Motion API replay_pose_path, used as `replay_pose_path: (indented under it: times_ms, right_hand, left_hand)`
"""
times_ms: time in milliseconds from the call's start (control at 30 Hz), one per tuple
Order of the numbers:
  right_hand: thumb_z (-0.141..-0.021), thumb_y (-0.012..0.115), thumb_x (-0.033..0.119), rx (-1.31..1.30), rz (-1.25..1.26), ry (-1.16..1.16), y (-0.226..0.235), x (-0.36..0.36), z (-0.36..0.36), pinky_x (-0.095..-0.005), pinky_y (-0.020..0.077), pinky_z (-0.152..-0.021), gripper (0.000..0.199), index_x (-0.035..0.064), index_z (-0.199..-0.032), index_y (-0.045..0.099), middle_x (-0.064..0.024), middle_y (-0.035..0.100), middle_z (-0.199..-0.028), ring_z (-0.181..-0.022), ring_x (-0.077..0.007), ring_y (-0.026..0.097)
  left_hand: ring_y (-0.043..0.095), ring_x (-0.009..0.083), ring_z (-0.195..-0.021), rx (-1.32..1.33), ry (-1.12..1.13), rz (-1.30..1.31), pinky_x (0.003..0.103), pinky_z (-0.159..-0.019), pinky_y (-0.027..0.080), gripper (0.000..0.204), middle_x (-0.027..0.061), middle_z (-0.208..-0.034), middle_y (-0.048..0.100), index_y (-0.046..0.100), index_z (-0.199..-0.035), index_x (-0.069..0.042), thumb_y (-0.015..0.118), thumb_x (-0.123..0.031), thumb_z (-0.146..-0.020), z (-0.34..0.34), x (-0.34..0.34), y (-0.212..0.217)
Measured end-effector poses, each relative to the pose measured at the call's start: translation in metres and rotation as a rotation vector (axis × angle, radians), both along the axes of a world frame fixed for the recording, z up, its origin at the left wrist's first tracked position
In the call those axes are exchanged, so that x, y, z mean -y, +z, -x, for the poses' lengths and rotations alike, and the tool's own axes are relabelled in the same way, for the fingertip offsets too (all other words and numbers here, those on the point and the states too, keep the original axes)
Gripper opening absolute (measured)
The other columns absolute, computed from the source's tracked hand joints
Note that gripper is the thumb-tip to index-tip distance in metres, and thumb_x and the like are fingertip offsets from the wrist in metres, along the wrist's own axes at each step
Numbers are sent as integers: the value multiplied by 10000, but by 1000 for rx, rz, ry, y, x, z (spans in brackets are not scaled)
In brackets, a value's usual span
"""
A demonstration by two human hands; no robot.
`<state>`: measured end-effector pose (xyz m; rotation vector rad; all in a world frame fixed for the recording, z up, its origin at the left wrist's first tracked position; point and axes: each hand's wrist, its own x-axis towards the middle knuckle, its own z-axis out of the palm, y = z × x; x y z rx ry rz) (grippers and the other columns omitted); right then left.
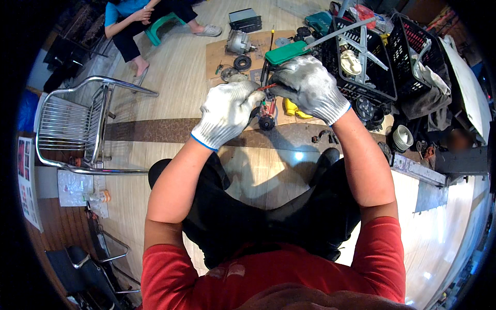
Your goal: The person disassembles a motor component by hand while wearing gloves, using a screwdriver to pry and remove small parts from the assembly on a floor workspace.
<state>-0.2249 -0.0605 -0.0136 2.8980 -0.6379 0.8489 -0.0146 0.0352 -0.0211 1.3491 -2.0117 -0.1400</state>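
2 white-knit-gloved hands meet over a cardboard sheet (217,54): left hand (226,113) and right hand (310,88) both clenched on a thin red rod (267,87), above a black toothed wheel (266,122).

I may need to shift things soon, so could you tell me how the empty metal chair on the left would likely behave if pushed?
The metal chair looks like thin tubing and wire slats, so probably light for its size. On the smooth floor it would likely slide easily. Pushed high up, it might tip rather than slide.
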Motion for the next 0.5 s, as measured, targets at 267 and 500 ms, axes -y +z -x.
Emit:
replay_pose_path:
  times_ms: [267,500]
  right_hand:
    - [-880,664,442,-28,-91,-21,-5,4,-1,-436,516,-828,394,86,-1046,704,-121,673,-931,-932,-325,655]
    - [-858,690,453,-85,-224,-10,5,6,8,-443,520,-854,460,107,-1162,678,-151,666,-1024,-997,-342,645]
  left_hand:
    - [681,362,-786,95,24,3,415,-675,532,171,184,-847,688,713,-996,-36,675,-176,-907,-5,1,3]
    - [662,346,-715,267,34,110,442,-635,501,131,154,-768,664,688,-934,-54,689,-172,-878,-8,2,3]
